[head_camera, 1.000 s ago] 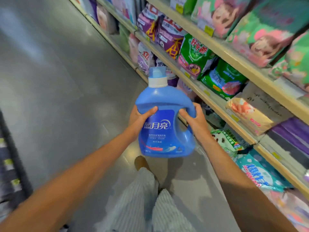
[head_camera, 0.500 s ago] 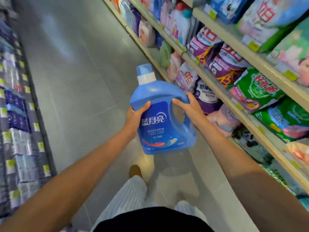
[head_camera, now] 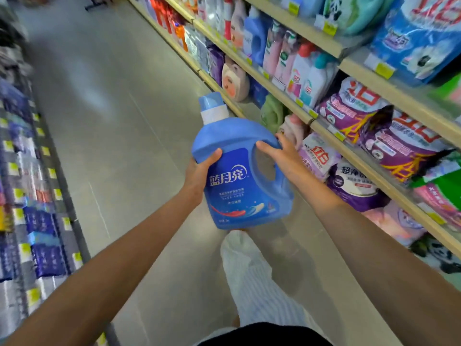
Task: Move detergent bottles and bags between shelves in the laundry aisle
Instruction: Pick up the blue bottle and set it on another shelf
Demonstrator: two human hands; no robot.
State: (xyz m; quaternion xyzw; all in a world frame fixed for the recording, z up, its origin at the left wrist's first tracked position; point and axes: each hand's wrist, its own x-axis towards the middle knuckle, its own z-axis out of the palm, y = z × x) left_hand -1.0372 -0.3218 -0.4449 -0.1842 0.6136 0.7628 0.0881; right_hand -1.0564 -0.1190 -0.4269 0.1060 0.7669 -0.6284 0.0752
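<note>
A big blue detergent bottle (head_camera: 237,176) with a white neck and blue cap is held upright, tilted slightly left, over the aisle floor in front of me. My left hand (head_camera: 199,174) grips its left side with the thumb across the label. My right hand (head_camera: 280,158) holds the bottle's handle on the right side. Purple and white detergent bags (head_camera: 354,116) lie on the middle shelf to the right. Pink, white and blue bottles (head_camera: 299,68) stand further along that shelf.
Wooden shelves (head_camera: 324,131) run along the right side, with blue bags (head_camera: 421,38) on the upper tier and more bags low down. Another rack of blue packs (head_camera: 37,221) lines the left. Grey tiled floor (head_camera: 112,121) stretches ahead. My striped trouser leg (head_camera: 252,278) is below the bottle.
I have walked forward along the aisle with the bottle held in both hands; the green bags have passed to the right and the standing bottles on the shelf have come closer.
</note>
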